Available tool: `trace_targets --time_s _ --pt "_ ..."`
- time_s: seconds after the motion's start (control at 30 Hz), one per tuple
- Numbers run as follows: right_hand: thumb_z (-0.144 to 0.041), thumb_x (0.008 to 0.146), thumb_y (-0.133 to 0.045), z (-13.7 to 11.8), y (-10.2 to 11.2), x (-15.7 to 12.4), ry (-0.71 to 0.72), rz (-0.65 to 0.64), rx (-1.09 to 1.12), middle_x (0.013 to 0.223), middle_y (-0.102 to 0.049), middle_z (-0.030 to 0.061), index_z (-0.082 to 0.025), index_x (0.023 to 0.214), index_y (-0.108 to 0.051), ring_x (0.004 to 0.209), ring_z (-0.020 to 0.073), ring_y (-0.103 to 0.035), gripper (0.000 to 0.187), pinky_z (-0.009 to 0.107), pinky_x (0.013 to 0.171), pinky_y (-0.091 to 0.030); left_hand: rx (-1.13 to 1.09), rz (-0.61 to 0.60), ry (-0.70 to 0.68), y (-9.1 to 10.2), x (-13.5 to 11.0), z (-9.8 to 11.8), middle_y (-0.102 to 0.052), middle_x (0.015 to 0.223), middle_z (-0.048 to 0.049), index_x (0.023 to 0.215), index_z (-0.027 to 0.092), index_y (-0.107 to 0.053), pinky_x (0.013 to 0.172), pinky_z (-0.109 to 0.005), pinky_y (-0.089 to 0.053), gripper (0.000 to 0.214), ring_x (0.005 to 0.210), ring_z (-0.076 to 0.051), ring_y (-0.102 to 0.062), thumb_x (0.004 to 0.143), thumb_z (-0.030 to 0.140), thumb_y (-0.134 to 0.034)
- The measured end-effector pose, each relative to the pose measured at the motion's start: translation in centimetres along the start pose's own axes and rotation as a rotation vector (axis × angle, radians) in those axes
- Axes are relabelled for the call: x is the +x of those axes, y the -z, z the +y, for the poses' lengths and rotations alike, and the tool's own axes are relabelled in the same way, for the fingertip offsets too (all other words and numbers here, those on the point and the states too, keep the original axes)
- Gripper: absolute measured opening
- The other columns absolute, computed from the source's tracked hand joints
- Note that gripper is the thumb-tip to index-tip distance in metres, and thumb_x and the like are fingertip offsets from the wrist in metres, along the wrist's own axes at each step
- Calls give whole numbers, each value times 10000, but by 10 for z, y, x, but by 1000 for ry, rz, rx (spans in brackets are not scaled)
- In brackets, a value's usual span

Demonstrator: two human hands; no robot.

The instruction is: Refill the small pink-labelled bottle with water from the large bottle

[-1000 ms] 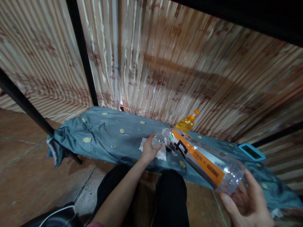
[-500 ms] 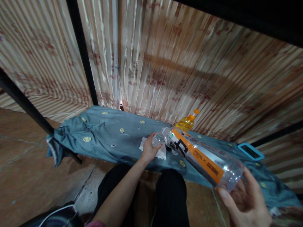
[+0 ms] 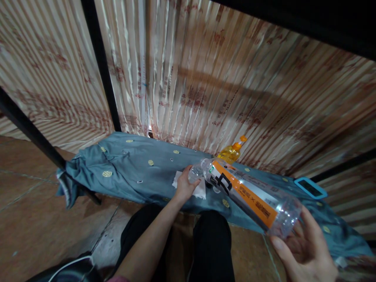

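Observation:
My right hand grips a large clear plastic bottle by its base, thumb on the near side. The bottle has an orange, white and dark label and lies tilted, its neck pointing left and away from me. At the neck, my left hand has its fingers wrapped round a small clear plastic cup; the bottle's mouth meets or overlaps it. I cannot make out any liquid passing between them. Beneath my left hand is a white tissue, partly hidden. A small dark object by the tissue is mostly covered by the bottle.
A grey-blue cloth with yellow pineapple prints covers the low surface. Behind the bottle stands a yellow pump bottle. A blue-framed device lies at the right. Dark posts and a striped curtain rise behind.

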State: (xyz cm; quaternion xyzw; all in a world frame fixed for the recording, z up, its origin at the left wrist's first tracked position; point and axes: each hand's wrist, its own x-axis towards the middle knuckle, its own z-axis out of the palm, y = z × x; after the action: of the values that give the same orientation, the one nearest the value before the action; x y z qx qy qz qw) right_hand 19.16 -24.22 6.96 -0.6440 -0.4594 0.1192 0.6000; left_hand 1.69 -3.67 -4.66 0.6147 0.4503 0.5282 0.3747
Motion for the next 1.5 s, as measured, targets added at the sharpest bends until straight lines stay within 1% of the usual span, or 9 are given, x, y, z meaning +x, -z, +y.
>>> trace_targets --time_s 0.2,0.4,0.6,0.77,0.9,1.03,1.23,1.37,1.5 --pt "-398 723 -804 2 1 1 45 -1 -37 1353 -547 163 -176 1508 -321 1143 350 -596 948 423 920 -542 1 -2 3 -2 0 -3 -670 1187 -104 1197 161 -551 1008 -444 -471 561 1114 -264 -632 673 144 -749" --pt "-421 710 -809 -4 -2 3 0 15 -39 1348 -554 166 -176 1509 -318 1147 368 -592 970 463 936 -532 0 10 12 -1 0 -3 -674 1180 -99 1202 161 -564 1013 -427 -474 582 1120 -269 -632 657 144 -769" --pt "-424 711 -807 -5 -2 4 8 7 -46 1344 -558 158 -185 1507 -323 1136 345 -603 961 426 916 -545 -7 4 10 0 -1 -2 -680 1165 -84 1209 172 -552 998 -420 -482 582 1098 -258 -640 666 144 -759" --pt "-411 719 -799 -4 -3 5 53 19 -37 1313 -577 176 -143 1501 -328 1098 341 -624 952 420 890 -557 -20 9 10 -1 0 -3 -674 1171 -90 1207 163 -552 1005 -414 -475 584 1106 -259 -633 660 143 -758" --pt "-380 713 -808 -2 -3 6 58 3 -10 1324 -571 167 -167 1500 -336 1117 341 -615 942 426 908 -546 -41 12 15 -1 0 -2 -684 1142 -83 1191 171 -565 985 -414 -486 553 1073 -255 -645 671 148 -751" --pt "-381 721 -804 -2 -2 4 41 8 -10 1325 -567 178 -156 1504 -322 1110 347 -617 947 437 904 -547 -66 22 11 -2 0 -1 -693 1133 -65 1171 190 -585 991 -410 -484 524 1068 -244 -646 674 143 -747" --pt "-413 709 -813 2 -1 2 -14 30 -8 1345 -551 152 -216 1503 -336 1087 322 -626 947 408 893 -546 -65 32 -13 -3 -1 -1 -697 1142 -62 1184 195 -585 990 -404 -490 527 1072 -240 -653 684 133 -739" --pt "-403 720 -809 0 -1 2 15 45 -24 1319 -565 157 -186 1495 -346 1031 295 -648 928 376 865 -558 -53 24 -39 -6 -1 -1 -697 1144 -69 1190 195 -582 983 -413 -498 508 1077 -251 -657 706 159 -734" --pt "-412 705 -817 -6 -1 2 -7 82 -1 1319 -565 173 -163 1491 -345 1071 321 -629 950 425 903 -540 -56 18 -46 -13 -1 -3 -693 1156 -76 1200 192 -568 1000 -435 -491 521 1089 -257 -654 706 168 -733"
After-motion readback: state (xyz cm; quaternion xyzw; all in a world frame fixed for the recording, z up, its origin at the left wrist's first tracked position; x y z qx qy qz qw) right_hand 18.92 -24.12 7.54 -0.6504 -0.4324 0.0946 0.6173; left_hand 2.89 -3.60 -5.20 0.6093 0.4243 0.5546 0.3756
